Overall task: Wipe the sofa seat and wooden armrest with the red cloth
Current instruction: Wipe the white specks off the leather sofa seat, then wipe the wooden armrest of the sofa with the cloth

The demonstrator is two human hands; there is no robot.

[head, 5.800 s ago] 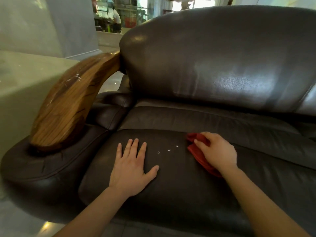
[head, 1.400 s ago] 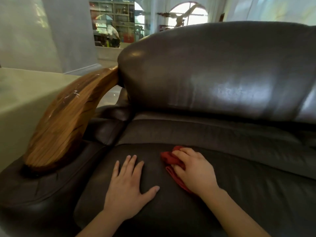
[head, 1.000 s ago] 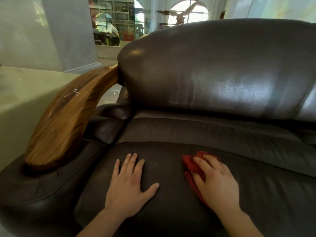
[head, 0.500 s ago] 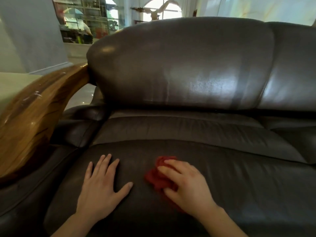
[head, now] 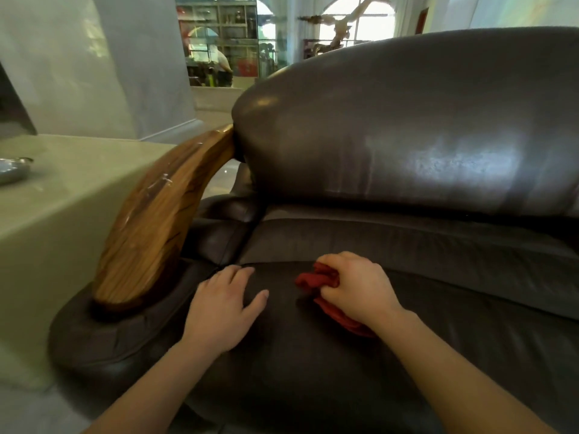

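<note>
Evidently mid-seat, the right hand point(head: 360, 288) clutches the bunched red cloth point(head: 316, 278), left hand point(head: 224, 303) lies flat and open, and the wooden armrest point(head: 153, 227) looks unwiped.

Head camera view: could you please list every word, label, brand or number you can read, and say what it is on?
None can be read.
Sofa, wooden armrest and red cloth: no print visible.
Shelves behind the glass: any labels are too small and blurred to read.
</note>
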